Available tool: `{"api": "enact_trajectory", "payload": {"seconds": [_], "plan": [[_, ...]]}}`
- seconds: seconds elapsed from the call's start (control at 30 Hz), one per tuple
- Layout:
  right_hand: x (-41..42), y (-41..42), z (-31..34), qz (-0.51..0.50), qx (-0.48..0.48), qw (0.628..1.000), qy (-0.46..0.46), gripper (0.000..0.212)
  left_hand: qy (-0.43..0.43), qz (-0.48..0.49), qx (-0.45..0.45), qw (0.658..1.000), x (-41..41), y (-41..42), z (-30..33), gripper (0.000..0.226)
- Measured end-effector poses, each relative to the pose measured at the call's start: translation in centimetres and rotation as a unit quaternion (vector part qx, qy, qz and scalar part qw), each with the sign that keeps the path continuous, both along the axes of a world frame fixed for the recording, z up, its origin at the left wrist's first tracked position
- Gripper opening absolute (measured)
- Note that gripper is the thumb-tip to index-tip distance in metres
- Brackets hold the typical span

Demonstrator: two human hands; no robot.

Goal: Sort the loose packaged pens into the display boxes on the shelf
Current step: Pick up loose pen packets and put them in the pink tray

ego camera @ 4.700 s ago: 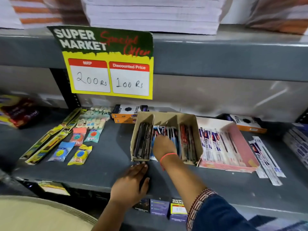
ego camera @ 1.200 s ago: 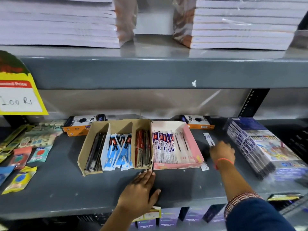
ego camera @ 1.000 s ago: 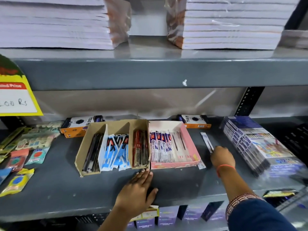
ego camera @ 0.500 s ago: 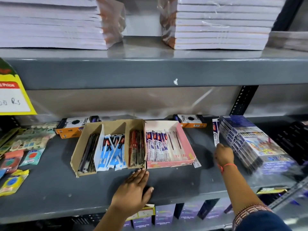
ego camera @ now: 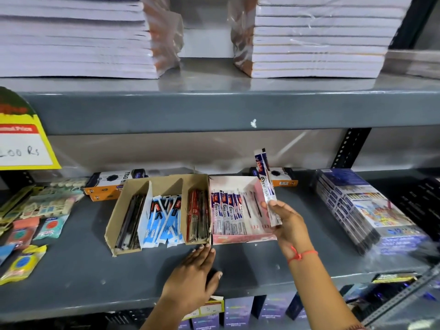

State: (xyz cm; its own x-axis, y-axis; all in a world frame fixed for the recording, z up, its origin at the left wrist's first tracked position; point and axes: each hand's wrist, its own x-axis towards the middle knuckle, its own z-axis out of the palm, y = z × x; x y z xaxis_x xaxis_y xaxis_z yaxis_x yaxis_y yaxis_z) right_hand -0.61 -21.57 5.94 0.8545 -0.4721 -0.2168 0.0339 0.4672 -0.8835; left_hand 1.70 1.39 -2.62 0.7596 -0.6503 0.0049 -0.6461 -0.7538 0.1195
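My right hand point(ego camera: 287, 222) grips a white-and-blue packaged pen point(ego camera: 265, 184), held upright and tilted just right of the pink display box point(ego camera: 242, 238). That box holds several matching packaged pens. Left of it stands a brown cardboard box point(ego camera: 164, 184) with three compartments: black pens, blue-white packets, red pens. My left hand point(ego camera: 192, 279) lies flat on the grey shelf point(ego camera: 78, 265), fingertips at the front edge where both boxes meet.
Wrapped colour-pencil sets point(ego camera: 366, 210) are stacked at the right. Two orange-black boxes point(ego camera: 112, 184) sit behind the display boxes. Eraser and small stationery packets point(ego camera: 35, 222) lie at the left. Notebook stacks point(ego camera: 314, 36) fill the upper shelf, and a yellow price sign point(ego camera: 21, 141) hangs left.
My right hand picked the loose packaged pen off the shelf beside the pencil sets and lifted it toward the pink box. The left hand stayed flat on the shelf.
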Motion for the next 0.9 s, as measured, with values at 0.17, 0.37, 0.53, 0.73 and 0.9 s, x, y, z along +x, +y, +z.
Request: {"api": "enact_trajectory", "payload": {"seconds": [0.17,0.37,0.53,0.73,0.9], "plan": [[0.6,0.9,0.3,0.031,0.023,0.999,0.001,0.013,0.017,-0.009,-0.011,1.0,-0.1,-0.1,-0.3,0.078],[4.0,2.2,-0.7,0.022,-0.122,0.981,0.147,0.01,-0.017,-0.001,-0.011,1.0,0.1,-0.2,0.5,0.09],[6.1,4.0,-1.6,0.016,-0.336,0.913,0.23,0.015,0.024,-0.001,-0.028,0.999,0.5,-0.1,0.0,0.082],[6.7,5.2,-2.0,0.117,-0.503,0.798,0.311,0.016,-0.005,-0.015,-0.072,0.997,0.4,-0.2,-0.2,0.074],[5.7,3.9,-1.0,0.06,-0.546,0.788,0.278,0.025,0.03,-0.007,-0.066,0.997,0.3,-0.1,-0.5,0.074]]}}
